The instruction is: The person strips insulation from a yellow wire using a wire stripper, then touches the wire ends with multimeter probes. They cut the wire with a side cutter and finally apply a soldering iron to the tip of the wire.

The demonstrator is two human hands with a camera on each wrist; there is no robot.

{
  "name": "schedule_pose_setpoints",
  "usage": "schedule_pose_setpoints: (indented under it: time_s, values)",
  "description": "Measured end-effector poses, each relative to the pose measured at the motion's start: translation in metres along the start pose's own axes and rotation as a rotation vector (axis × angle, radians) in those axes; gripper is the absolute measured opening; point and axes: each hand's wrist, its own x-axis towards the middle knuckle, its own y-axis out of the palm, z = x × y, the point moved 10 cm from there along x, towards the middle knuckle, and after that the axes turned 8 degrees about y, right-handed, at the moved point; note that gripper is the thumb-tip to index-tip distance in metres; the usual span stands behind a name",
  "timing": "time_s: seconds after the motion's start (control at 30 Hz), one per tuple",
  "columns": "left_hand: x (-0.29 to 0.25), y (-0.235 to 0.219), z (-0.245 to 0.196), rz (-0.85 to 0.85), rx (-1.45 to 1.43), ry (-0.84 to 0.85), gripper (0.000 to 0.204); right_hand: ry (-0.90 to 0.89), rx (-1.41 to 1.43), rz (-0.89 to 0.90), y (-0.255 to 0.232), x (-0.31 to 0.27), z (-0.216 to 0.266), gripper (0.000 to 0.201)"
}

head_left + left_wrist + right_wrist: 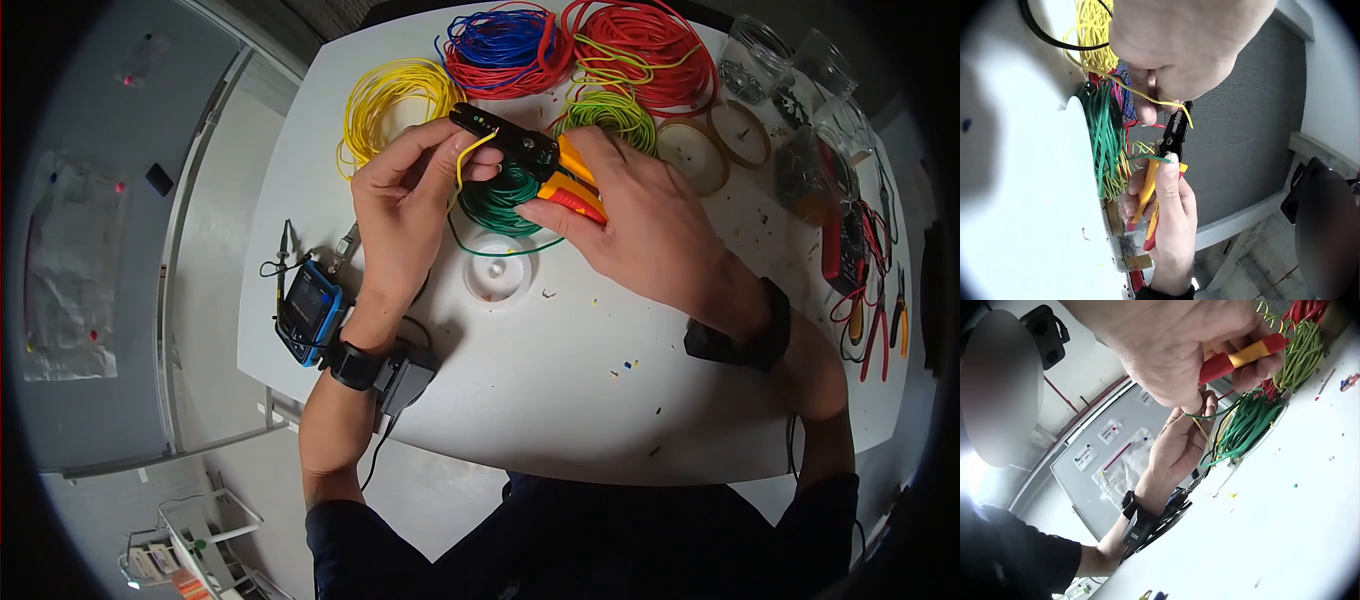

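My right hand grips a wire stripper by its yellow-orange and red handles. Its black head points left, toward my left hand, which pinches a yellow wire between thumb and fingers. The bent end of this wire lies against the black head in the head view. The left wrist view shows the yellow wire running below the left hand to the stripper's toothed head. A green wire end passes by the right thumb. Below both hands sits a coil of green wire.
Coils of yellow, blue, red and yellow-green wire lie along the back. A white round spool stands in the middle. A blue-edged meter is left; pliers and plastic boxes lie right.
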Motion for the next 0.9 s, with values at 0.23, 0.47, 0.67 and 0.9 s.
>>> schedule_pose_setpoints:
  time_s: [0.23,0.47,0.67,0.9]
  values:
    - [0.0001,0.0006,0.0,0.009,-0.001,0.003,0.021,-0.003,-0.005,0.002,0.0004,-0.0001,0.0002,0.053]
    - [-0.0003,0.0001,0.0008,0.01,0.011,-0.002,0.021,-0.065,-0.054,-0.05,-0.0015,0.0004,0.0041,0.057]
    - [-0.0006,-0.001,0.0017,0.007,0.009,-0.004,0.021,0.008,-0.026,-0.014,-0.0002,0.0016,-0.0026,0.053]
    - [-0.0005,-0.0007,0.0019,0.018,-0.01,0.008,0.019,0.029,-0.002,0.012,0.0009,0.002,-0.0037,0.052]
